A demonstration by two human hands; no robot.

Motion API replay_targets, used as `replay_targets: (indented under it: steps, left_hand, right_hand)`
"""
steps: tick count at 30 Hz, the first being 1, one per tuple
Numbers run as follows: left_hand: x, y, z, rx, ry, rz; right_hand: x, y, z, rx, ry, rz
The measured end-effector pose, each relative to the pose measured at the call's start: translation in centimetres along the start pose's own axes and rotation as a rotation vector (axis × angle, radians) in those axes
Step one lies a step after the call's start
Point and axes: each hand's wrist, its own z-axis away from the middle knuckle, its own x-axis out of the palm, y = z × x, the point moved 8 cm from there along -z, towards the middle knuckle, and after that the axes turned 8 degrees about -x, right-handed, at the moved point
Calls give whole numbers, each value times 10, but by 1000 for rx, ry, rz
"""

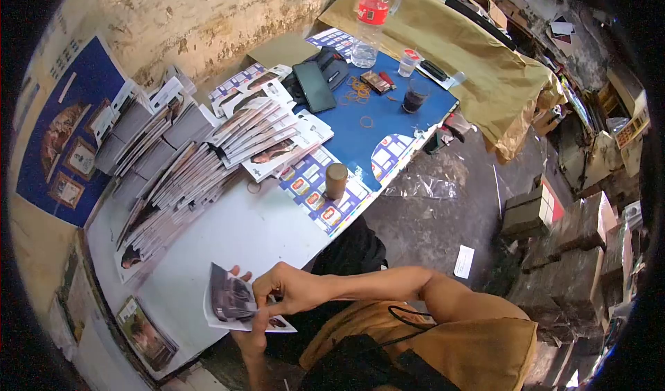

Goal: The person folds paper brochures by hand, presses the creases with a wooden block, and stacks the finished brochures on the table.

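My left hand holds a thin printed booklet from below, thumb in front and fingertips showing behind its top edge. A dark photo covers the side facing me. My right hand is closed over the right part of the booklet, its fingers pinching the paper near the left thumb. How many sheets lie between those fingers is too small to tell. Both hands are just off the front edge of the white table. Beyond them, long leaning rows of similar booklets spread across the table.
A stack of picture booklets lies at the near left corner. A wooden cylinder stands on a printed sheet. Farther back are a phone, rubber bands, a dark drink glass and a bottle. Wrapped bundles sit right.
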Motion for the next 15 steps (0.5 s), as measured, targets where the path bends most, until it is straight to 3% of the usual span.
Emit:
replay_targets:
  steps: [5,6,7,8,9,10,12,13,15]
  left_hand:
    - [-5,-10,-6,-92,-6,401]
    - [-8,-11,-7,-129,29,429]
    - [-26,-24,-5,-186,-16,319]
    - [-46,-33,-15,-95,-44,76]
    - [-66,-42,-23,6,-49,-161]
    - [-35,29,-22,204,-83,-362]
    - [-27,56,-27,439,-226,-902]
    - [-23,63,-27,569,-311,-943]
    - [-16,53,-30,536,-444,-1085]
  right_hand:
    - [-4,12,2,44,59,-217]
    - [-12,13,2,-20,68,-42]
    - [-22,14,3,-85,76,131]
    - [-31,10,1,-151,85,303]
    - [-41,2,-1,31,50,375]
    - [-49,18,-2,35,53,369]
    - [-65,8,-9,69,61,355]
    - [-68,1,-12,-30,21,338]
    - [-69,-1,-10,-41,-35,235]
